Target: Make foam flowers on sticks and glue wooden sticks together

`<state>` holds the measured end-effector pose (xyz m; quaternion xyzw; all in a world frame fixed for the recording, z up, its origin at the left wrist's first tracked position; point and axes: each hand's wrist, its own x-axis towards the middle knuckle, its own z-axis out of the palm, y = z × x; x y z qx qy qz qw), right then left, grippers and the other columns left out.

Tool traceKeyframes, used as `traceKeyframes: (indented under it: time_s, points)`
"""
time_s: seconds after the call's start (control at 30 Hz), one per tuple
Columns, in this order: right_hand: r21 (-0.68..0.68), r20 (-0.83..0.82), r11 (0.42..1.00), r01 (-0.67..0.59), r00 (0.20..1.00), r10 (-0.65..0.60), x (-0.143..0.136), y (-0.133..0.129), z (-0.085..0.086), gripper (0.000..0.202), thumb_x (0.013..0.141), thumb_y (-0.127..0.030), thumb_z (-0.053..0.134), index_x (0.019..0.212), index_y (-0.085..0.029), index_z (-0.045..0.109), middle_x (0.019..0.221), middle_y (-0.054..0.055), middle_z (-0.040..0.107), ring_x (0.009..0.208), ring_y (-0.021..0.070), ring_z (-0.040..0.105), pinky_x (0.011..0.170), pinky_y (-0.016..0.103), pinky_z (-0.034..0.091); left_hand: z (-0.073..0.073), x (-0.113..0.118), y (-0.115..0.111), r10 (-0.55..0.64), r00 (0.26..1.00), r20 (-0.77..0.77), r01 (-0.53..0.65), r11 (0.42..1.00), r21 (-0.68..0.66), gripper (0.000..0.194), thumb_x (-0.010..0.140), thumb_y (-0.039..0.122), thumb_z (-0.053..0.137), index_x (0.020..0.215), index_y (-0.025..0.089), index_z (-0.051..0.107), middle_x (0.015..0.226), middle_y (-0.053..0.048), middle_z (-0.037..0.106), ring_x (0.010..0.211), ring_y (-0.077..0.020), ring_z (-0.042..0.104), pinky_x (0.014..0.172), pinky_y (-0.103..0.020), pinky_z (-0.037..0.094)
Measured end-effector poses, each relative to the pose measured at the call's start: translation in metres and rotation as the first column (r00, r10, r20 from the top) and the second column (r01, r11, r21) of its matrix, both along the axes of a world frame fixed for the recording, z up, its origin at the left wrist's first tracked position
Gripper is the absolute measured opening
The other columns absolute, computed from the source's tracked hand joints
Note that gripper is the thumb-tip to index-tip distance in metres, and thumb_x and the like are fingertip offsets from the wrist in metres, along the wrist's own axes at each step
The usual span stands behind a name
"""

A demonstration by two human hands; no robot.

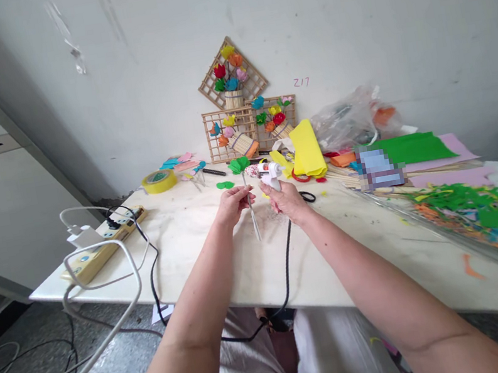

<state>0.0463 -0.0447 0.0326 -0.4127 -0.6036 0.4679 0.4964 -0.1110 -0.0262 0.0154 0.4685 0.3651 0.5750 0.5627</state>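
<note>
My left hand (235,205) pinches the wire stem of a green felt flower (239,164), which stands upright with the stem's lower end below my fingers. In my right hand (287,201) is a white hot glue gun (268,172), gripped by its handle. Its patterned front end points left and lies close to the stem just under the flower; whether it touches cannot be made out. A black cord (288,256) runs from the gun down over the table edge. Green felt petals (224,185) lie on the table behind my left hand.
A power strip (98,253) with cables sits at the left, near yellow tape (158,181). Lattice panels with felt flowers (230,133) lean on the wall. Yellow felt (307,148), a plastic bag (347,119), wires (448,233) and felt scraps (467,207) fill the right.
</note>
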Motion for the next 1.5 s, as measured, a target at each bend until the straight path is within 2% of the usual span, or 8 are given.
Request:
traceKeyframes:
  time_s: [0.7,1.17,1.5]
  points:
    - [0.027,-0.01,0.999,0.032,0.999,-0.031,-0.0002,0.0028,-0.0018,0.041,0.067,-0.058,0.062,0.065,-0.02,0.047,0.041,-0.007,0.043,0.033,0.0081,0.038,0.032,0.022,0.028,-0.0011,-0.0005,0.0018,-0.028,0.999,0.039,0.028,1.0,0.011,0.025,0.065,0.026,0.071,0.079,0.007,0.062,0.059,-0.004,0.062,0.047,-0.0073,0.055,0.043,-0.017,0.035]
    - [0.033,-0.022,0.999,0.005,1.0,-0.004,0.0005,0.0034,-0.0027,0.04,0.068,-0.057,0.062,0.066,-0.019,0.048,0.041,-0.007,0.043,0.032,0.0077,0.038,0.032,0.021,0.026,-0.0012,-0.0014,0.0016,-0.043,0.995,0.093,0.042,0.999,0.018,0.018,0.07,0.02,0.065,0.08,0.006,0.063,0.059,-0.005,0.063,0.047,-0.0072,0.054,0.043,-0.017,0.035]
    - [0.058,-0.01,0.998,-0.015,1.0,0.015,-0.0006,0.002,-0.0011,0.041,0.069,-0.057,0.061,0.063,-0.02,0.045,0.039,-0.007,0.043,0.032,0.0076,0.038,0.034,0.021,0.029,-0.0009,-0.0009,0.0006,-0.037,0.996,0.08,0.036,0.999,0.012,0.018,0.068,0.021,0.066,0.079,0.007,0.063,0.058,-0.005,0.063,0.047,-0.0076,0.054,0.043,-0.017,0.036]
